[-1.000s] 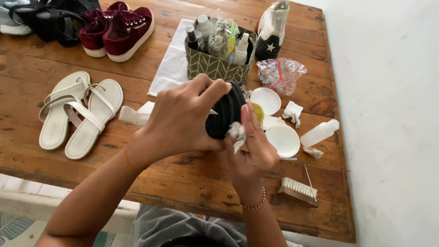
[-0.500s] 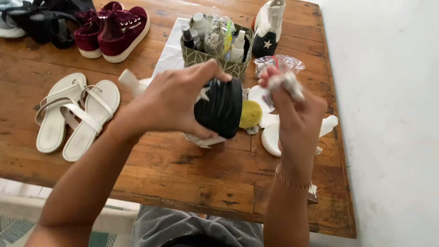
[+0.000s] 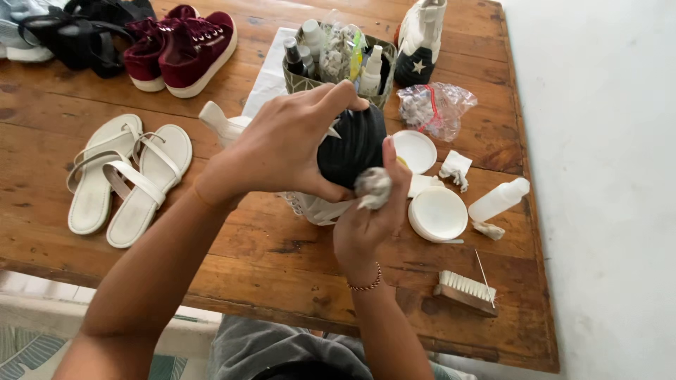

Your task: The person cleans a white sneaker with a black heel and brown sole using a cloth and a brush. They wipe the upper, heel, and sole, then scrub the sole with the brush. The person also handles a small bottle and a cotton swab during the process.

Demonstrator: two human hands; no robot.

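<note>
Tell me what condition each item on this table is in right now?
Black shoe: gripped by left hand.
Cloth wad: pinched in right hand, against the shoe.
White sandals: lying flat, paired.
Plastic bottle: on its side.
Brush: lying unused.

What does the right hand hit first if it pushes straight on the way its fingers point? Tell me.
Judging by this view, the black shoe: the right hand points up and away, pressing a small wad of cloth against it, with the left hand gripping the shoe.
</note>
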